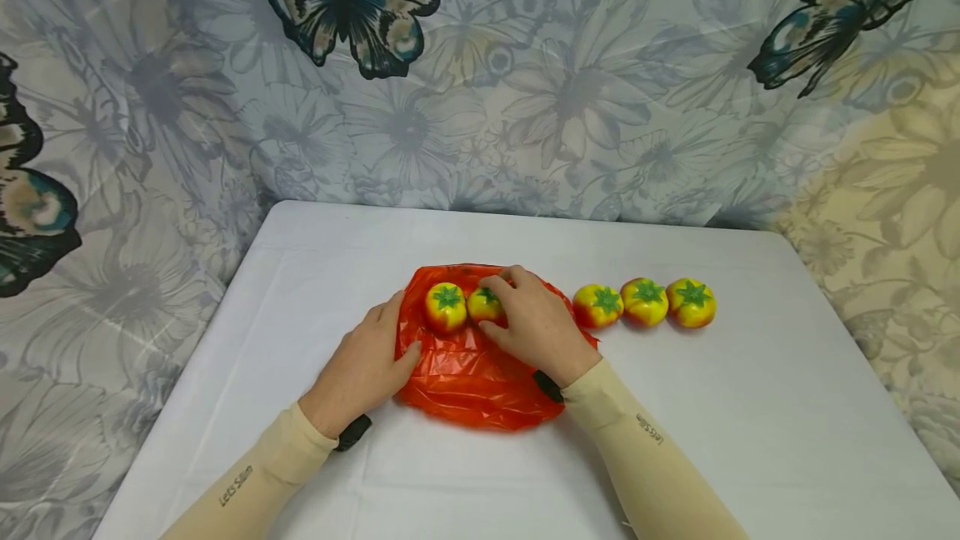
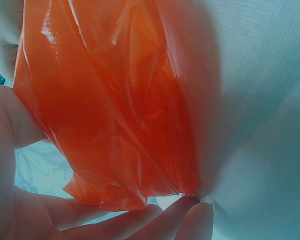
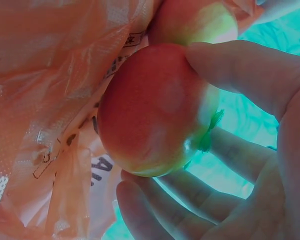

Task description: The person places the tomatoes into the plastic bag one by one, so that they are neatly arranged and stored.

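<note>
— What is the right hand (image 1: 536, 323) doing?
— Its grip is grasping the right fruit (image 1: 487, 311), the thumb lying on one side and the fingers on the other. This fruit is sitting at the far part of the red bag (image 1: 472, 394), close beside the left fruit (image 1: 446, 309). Whether they are lying inside the mouth or only upon the plastic, I cannot tell.
— And the left hand (image 1: 367, 365)?
— Its grip is looking released: thumb and fingers are standing apart and are touching the bag's left side. I am seeing no pinch.
— How should one be working here?
— In my opinion, the left hand should be steadying the plastic gently, so that it is not sliding together with the fruit. The right hand should be holding the round sides, not pressing the green leaf (image 3: 210, 132).
— Which danger are you seeing?
— The left fruit could be rolling after a knock, so the right fingers should be moving slowly there.
— And the three other fruits (image 1: 644, 303)?
— They are standing in a row on the bench (image 1: 750, 415); the right wrist should not be swinging into them.
</note>
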`<state>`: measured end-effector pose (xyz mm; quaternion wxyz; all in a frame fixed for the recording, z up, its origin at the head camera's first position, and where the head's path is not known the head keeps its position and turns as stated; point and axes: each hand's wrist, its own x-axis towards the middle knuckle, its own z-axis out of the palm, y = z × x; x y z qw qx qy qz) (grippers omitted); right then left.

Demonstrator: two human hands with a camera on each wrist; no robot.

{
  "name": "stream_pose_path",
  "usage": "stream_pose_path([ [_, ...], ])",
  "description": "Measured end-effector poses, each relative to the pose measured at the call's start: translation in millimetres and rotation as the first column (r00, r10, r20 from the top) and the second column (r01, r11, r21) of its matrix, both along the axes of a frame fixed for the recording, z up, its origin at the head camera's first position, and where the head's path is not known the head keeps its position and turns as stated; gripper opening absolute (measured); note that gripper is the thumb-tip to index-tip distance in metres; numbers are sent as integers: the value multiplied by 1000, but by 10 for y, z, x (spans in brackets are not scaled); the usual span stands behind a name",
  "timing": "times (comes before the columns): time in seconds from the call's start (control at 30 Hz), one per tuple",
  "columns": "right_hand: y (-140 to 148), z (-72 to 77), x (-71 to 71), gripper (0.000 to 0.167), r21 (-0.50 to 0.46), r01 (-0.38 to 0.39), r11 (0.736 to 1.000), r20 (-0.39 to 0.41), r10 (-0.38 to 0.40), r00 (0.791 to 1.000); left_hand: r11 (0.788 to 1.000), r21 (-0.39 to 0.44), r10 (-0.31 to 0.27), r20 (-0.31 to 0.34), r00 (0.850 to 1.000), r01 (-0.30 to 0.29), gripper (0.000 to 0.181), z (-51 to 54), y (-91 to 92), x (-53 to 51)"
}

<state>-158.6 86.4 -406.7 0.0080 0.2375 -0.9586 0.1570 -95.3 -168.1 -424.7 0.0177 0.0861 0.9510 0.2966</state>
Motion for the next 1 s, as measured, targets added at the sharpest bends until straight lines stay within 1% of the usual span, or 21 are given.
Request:
stream_pose_path([
  [0.23,4,-8,-10,56,2,5,1000,8,-5,1000,1000,0,0,5,1000,0,80,7,2,0],
  [0.77,-5,-40,-16,57,13,-8,1000,1,8,1000,1000,8,-4,-25,1000,4,79,-5,0,8],
  [1.0,-9,-49,-10,57,4,-9,1000,4,9,1000,1000,9,-5,-12,1000,5,79,4,3,12],
])
